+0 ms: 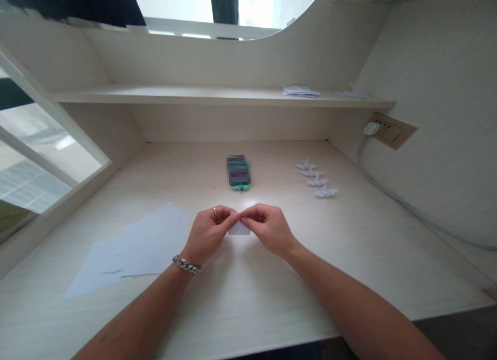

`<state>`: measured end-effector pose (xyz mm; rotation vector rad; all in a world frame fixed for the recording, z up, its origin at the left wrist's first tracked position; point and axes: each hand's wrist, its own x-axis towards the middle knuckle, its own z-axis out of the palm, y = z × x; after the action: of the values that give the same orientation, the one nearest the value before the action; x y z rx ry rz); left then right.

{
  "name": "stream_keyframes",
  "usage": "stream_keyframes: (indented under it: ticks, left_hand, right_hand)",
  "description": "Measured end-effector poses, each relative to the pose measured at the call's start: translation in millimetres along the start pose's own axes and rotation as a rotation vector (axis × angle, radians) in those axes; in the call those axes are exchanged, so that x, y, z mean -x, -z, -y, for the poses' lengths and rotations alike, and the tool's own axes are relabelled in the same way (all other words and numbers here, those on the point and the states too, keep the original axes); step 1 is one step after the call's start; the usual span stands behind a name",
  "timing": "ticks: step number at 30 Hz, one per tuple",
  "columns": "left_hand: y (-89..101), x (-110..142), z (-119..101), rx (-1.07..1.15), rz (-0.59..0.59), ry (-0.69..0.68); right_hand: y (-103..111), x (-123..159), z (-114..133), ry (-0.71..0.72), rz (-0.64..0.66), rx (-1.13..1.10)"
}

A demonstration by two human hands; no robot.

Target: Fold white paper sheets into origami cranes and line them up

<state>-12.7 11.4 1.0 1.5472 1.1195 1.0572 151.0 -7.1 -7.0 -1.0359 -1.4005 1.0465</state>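
Note:
A small folded piece of white paper (238,227) sits between both hands just above the pale wooden desk (248,287). My left hand (207,231), with a ring and a metal bracelet at the wrist, pinches its left side. My right hand (266,226) pinches its right side, fingertips meeting the left ones at the paper's top. Most of the paper is hidden by the fingers.
Loose white sheets (132,251) lie at the left. A phone in a green case (238,173) lies behind the hands. Several folded paper cranes (317,180) line up at the right. Folded papers (300,91) rest on the shelf. A cable (392,194) runs from a wall socket (382,128).

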Motion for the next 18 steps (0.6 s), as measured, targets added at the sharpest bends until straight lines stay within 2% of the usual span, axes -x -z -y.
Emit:
stream_keyframes:
  ticks: [18]
  left_hand:
    - [4.4, -3.1, 1.6, 0.034, 0.061, 0.035]
  right_hand:
    - [-0.1, -1.9, -8.4, -0.019, 0.004, -0.043]
